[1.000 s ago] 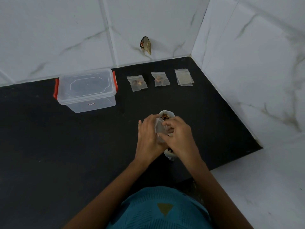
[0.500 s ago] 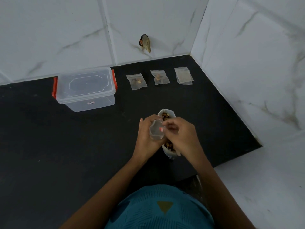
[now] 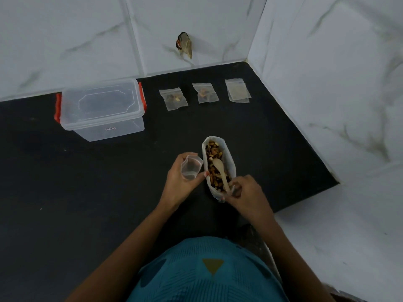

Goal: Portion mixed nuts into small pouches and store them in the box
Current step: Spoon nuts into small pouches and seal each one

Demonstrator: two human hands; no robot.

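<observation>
A big clear bag of mixed nuts (image 3: pixel 230 162) stands open on the black counter (image 3: pixel 87 192). A wooden spoon (image 3: pixel 220 168) lies in the nuts. My right hand (image 3: pixel 246 195) pinches the spoon's handle at the bag's near end. Just left of the bag, my left hand (image 3: pixel 181 182) holds an empty small pouch (image 3: pixel 191 167) with its mouth open. Two filled pouches (image 3: pixel 173 99) (image 3: pixel 205 93) lie in a row at the back. A clear box (image 3: pixel 101 109) with red clips and its lid on stands at the back left.
A small stack of empty pouches (image 3: pixel 237 90) lies at the back right, near the wall corner. White marble walls close the counter at the back and right. The counter's right edge (image 3: pixel 305 197) drops off beside the nut bag.
My hands have moved apart. The left took the small pouch to the left with its mouth open; the right moved down to the spoon handle, uncovering the nut bag.
</observation>
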